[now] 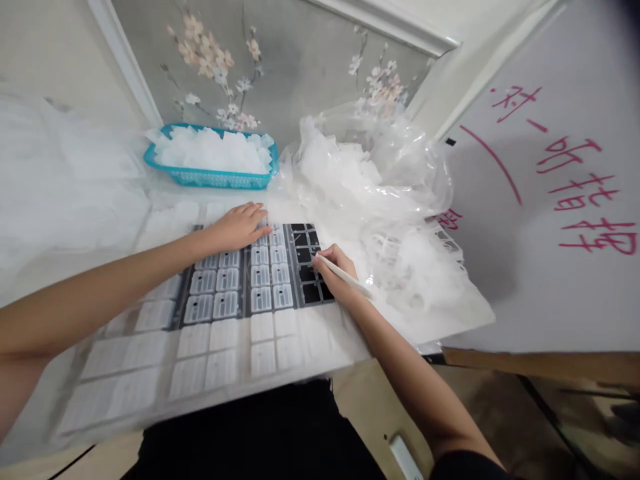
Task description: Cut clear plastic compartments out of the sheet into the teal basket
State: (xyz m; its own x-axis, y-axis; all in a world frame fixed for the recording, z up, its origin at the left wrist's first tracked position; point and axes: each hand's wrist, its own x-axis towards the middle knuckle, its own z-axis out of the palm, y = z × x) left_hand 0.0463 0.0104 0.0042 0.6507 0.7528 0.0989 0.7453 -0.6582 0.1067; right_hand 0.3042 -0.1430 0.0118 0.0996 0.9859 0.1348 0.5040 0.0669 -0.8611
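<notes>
A dark tray with a grid of small cells lies on the table, most cells filled with small white ribbed parts. My left hand rests flat on the tray's far edge, fingers stretched out. My right hand pinches a thin white stick like a pen, its tip at an empty dark cell in the tray's right columns. More white filled trays lie nearer me.
A teal basket heaped with white parts stands at the back. A crumpled clear plastic bag full of white parts lies at the right. A white board with red writing leans beyond it. White fabric covers the left.
</notes>
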